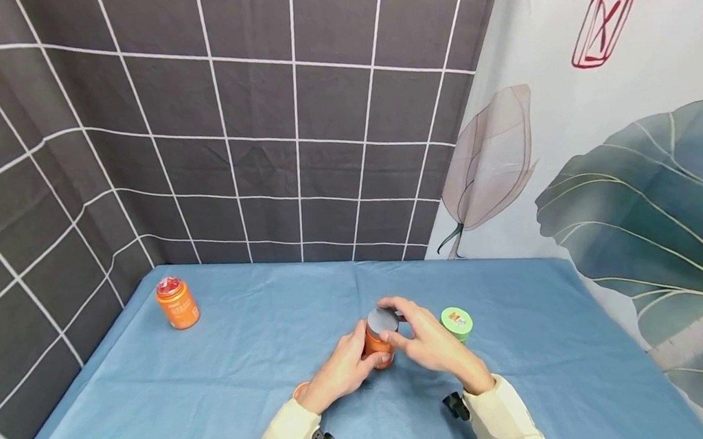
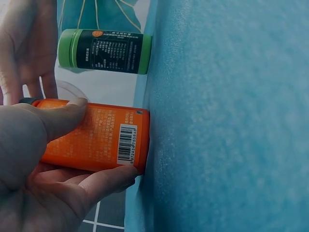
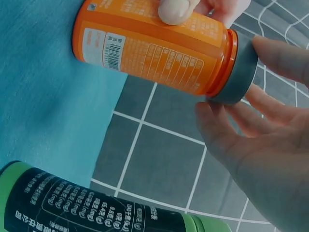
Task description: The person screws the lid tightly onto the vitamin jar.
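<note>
An orange plastic bottle (image 1: 374, 346) with printed text and a barcode stands upright on the blue cloth, near the middle in the head view. My left hand (image 1: 343, 368) grips its body, the thumb on one side and fingers on the other. A flat dark-grey lid (image 3: 239, 72) sits on the bottle's neck, with an orange ring showing just below it. My right hand (image 1: 428, 341) holds this lid by its edge between thumb and fingers. Just right of that hand stands a green-lidded bottle (image 1: 457, 323), whose dark label shows in the left wrist view.
An orange jar (image 1: 179, 309) without a lid, red stuff showing at its mouth, stands at the back left of the cloth-covered table (image 1: 259, 309). Behind hang a dark grid-patterned curtain (image 1: 257, 117) and a white one with leaf prints (image 1: 495, 160).
</note>
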The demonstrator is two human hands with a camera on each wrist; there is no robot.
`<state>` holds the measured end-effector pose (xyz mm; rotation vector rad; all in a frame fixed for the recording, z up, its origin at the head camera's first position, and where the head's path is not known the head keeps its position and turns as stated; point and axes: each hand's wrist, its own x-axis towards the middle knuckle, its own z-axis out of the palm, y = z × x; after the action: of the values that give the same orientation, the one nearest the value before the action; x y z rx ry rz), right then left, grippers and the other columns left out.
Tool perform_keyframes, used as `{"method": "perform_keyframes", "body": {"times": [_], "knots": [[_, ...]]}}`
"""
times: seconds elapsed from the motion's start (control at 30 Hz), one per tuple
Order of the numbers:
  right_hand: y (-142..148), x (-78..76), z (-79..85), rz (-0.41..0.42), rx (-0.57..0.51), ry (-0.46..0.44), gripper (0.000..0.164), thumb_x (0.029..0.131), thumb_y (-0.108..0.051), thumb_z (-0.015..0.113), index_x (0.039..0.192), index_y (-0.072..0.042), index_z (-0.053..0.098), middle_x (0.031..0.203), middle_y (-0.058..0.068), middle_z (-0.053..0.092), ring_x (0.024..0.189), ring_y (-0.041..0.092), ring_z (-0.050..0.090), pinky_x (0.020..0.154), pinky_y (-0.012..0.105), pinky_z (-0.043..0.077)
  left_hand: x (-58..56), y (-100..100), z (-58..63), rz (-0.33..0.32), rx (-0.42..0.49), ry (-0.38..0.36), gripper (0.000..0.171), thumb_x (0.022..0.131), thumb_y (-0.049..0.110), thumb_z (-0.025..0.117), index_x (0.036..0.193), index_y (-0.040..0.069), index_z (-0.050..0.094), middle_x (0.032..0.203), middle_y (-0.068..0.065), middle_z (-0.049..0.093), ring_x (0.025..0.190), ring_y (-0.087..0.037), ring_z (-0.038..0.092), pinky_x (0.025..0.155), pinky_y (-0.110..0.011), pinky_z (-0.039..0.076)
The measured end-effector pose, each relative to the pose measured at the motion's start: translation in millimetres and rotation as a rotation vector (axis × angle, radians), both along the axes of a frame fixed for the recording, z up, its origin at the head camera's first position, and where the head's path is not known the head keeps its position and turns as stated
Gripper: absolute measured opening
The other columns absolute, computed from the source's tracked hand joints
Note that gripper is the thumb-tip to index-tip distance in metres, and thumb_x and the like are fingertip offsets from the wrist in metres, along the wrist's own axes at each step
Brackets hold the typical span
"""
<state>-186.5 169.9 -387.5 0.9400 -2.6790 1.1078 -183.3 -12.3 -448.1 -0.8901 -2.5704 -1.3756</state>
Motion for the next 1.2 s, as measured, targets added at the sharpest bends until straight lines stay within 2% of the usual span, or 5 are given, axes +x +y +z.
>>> {"method": "perform_keyframes", "body": {"times": [0.2, 0.43, 0.6, 1.0, 1.2], "knots": [[-1, -4.4, -2.9, 0.012, -0.041, -0.031, 0.038, 0.087, -0.02, 0.064, 0.123, -0.017, 0.05, 0.119, 0.0, 0.052, 0.099, 0.013, 0.051, 0.086, 0.036, 0.045, -0.8, 0, 0.6, 0.006, -0.015, -0.013, 0.045, 0.089, 0.029, 0.06, 0.122, 0.006, 0.041, 0.105, -0.008, 0.059, 0.088, -0.012, 0.059, 0.075, -0.025, 0.048], [-2, -5.1, 0.9, 0.005, -0.071, -0.103, 0.037, 0.087, -0.022, 0.064, 0.122, -0.015, 0.051, 0.118, 0.003, 0.052, 0.099, 0.016, 0.05, 0.086, 0.04, 0.043, -1.3, 1, 0.1, 0.012, -0.026, -0.017, 0.045, 0.089, 0.031, 0.059, 0.123, 0.006, 0.041, 0.106, -0.008, 0.059, 0.091, -0.013, 0.059, 0.078, -0.028, 0.048], [-2, -2.5, 2.3, 0.0, -0.04, -0.102, 0.037, 0.088, -0.022, 0.063, 0.122, -0.014, 0.051, 0.118, 0.001, 0.052, 0.098, 0.016, 0.051, 0.085, 0.04, 0.044, -1.3, 0, -0.8, 0.004, -0.024, -0.006, 0.046, 0.09, 0.032, 0.058, 0.124, 0.006, 0.04, 0.105, -0.008, 0.059, 0.088, -0.012, 0.059, 0.076, -0.026, 0.049], [6, -8.1, -5.6, 0.008, -0.101, -0.161, 0.04, 0.085, -0.031, 0.065, 0.121, -0.017, 0.053, 0.118, -0.005, 0.055, 0.102, 0.013, 0.054, 0.089, 0.035, 0.045, 0.4, 1, -1.7, 0.0, -0.02, 0.007, 0.043, 0.09, 0.029, 0.059, 0.122, 0.007, 0.04, 0.103, -0.007, 0.06, 0.085, -0.011, 0.059, 0.074, -0.026, 0.049], [4, 5.6, 14.9, 0.043, -0.138, -0.193, 0.045, 0.085, -0.016, 0.066, 0.126, -0.01, 0.048, 0.126, 0.009, 0.053, 0.111, 0.023, 0.052, 0.09, 0.044, 0.043, -0.9, 1, -2.5, -0.009, -0.016, -0.023, 0.047, 0.09, 0.029, 0.058, 0.125, 0.006, 0.039, 0.108, -0.009, 0.059, 0.09, -0.013, 0.059, 0.077, -0.027, 0.049]]}}
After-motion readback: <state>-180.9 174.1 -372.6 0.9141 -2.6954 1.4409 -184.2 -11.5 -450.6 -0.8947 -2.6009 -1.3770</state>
